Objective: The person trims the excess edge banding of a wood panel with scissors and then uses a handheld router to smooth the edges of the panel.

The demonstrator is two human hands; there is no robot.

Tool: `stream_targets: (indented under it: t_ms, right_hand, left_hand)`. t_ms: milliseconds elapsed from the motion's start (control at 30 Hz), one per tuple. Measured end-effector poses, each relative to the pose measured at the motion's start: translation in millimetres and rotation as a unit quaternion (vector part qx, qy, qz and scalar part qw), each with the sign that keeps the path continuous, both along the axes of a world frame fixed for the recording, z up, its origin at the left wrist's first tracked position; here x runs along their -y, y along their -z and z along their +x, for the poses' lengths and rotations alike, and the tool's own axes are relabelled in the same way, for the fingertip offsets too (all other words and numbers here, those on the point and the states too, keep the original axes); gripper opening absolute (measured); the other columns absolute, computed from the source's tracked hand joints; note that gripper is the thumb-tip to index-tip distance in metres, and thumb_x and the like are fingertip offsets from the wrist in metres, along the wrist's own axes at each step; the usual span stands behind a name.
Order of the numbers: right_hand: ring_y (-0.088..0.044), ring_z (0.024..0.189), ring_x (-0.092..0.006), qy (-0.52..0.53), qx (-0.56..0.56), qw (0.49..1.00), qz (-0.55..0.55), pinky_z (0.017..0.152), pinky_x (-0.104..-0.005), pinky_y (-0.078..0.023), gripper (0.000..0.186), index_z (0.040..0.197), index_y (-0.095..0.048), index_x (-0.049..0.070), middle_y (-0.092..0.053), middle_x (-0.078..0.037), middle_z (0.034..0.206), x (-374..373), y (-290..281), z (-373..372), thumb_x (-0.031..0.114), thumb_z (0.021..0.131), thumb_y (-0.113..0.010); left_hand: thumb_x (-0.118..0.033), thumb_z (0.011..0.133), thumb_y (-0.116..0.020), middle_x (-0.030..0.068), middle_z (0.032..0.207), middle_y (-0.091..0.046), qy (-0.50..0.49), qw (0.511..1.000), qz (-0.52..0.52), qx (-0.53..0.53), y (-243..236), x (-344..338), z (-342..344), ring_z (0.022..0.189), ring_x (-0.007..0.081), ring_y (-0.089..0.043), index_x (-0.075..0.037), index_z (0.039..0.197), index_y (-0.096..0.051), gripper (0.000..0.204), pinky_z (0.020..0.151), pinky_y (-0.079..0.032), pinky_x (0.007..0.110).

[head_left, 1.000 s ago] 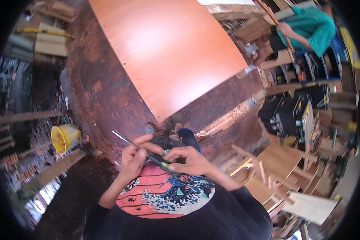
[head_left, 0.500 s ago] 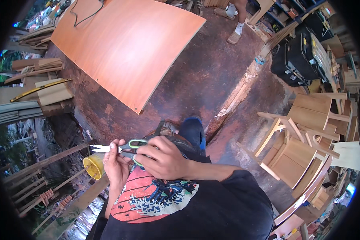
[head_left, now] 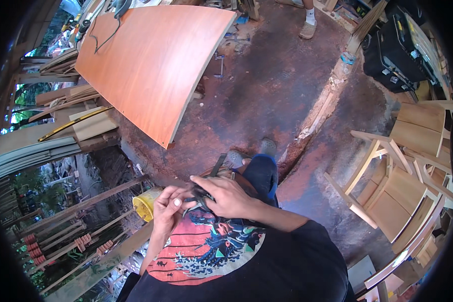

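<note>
A: Hands?
B: Left hand (head_left: 167,209) and right hand (head_left: 225,196) meet at the waist, fingers closed around a small dark tool (head_left: 201,197), kind unclear.
A: Edges near the tool?
B: Orange board (head_left: 151,65) corner up-left; yellow bucket (head_left: 147,204) just left. Bare dirt floor (head_left: 272,90) ahead; wooden chairs (head_left: 397,201) well right.

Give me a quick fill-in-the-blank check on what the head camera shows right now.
1. Both hands, the left hand and the right hand, meet in front of the person's ____.
2. The big board on the floor is ____ in colour.
3. The bucket beside the left hand is ____.
4. The unfinished wooden chairs stand on the person's ____ side.

Missing words: chest; orange; yellow; right
</note>
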State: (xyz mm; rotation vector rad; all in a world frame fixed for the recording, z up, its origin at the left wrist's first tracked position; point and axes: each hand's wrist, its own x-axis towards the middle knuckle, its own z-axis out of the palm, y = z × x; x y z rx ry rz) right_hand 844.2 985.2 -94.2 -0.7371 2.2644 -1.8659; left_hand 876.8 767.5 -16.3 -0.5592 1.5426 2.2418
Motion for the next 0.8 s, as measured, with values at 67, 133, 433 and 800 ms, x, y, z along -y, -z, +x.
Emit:
stream_targets:
  t_ms: [67, 133, 433, 800]
  right_hand:
    - [-0.071, 0.106, -0.0365, -0.005, 0.096, 0.992, -0.077, 0.09, -0.0462, -0.056, 0.063, 0.144, -0.054, 0.001, -0.069, -0.022, 0.124, -3, 10, 2, 0.009, 0.084, -0.069]
    - [-0.072, 0.104, -0.0351, 0.005, 0.134, 0.985, -0.104, 0.09, -0.0449, -0.056, 0.063, 0.144, -0.055, 0.0, -0.07, -0.022, 0.119, -5, 14, 5, 0.01, 0.084, -0.07]
    - [-0.075, 0.081, -0.0214, 0.104, 0.268, 0.949, -0.128, 0.076, -0.036, -0.059, 0.069, 0.148, -0.05, -0.004, -0.076, -0.016, 0.099, -30, 36, 3, 0.01, 0.086, -0.078]
    - [-0.073, 0.081, -0.021, 0.116, 0.251, 0.959, -0.061, 0.077, -0.0344, -0.058, 0.065, 0.143, -0.056, -0.004, -0.075, -0.014, 0.097, -56, 50, 12, 0.011, 0.084, -0.079]
  left_hand:
    - [-0.005, 0.097, -0.071, 0.0203, 0.13, -0.065, -0.038, 0.994, -0.105, 0.017, 15, 3, -3, 0.112, 0.028, -0.07, 0.003, 0.132, -0.06, 0.037, 0.089, -0.064, 0.041]
    - [-0.004, 0.095, -0.074, 0.0181, 0.131, -0.063, -0.1, 0.952, -0.29, -0.014, 31, -1, -10, 0.116, 0.026, -0.066, 0.003, 0.14, -0.053, 0.05, 0.093, -0.061, 0.036]
    - [-0.01, 0.086, -0.082, 0.0213, 0.15, -0.034, -0.157, 0.77, -0.585, -0.202, 103, -10, -96, 0.131, 0.0301, -0.05, 0.0, 0.158, -0.02, 0.096, 0.099, -0.056, 0.043]
    - [0.0, 0.084, -0.064, 0.028, 0.142, -0.039, -0.171, 0.661, -0.686, -0.251, 133, -12, -121, 0.131, 0.0416, -0.045, 0.004, 0.152, -0.037, 0.073, 0.113, -0.04, 0.05]
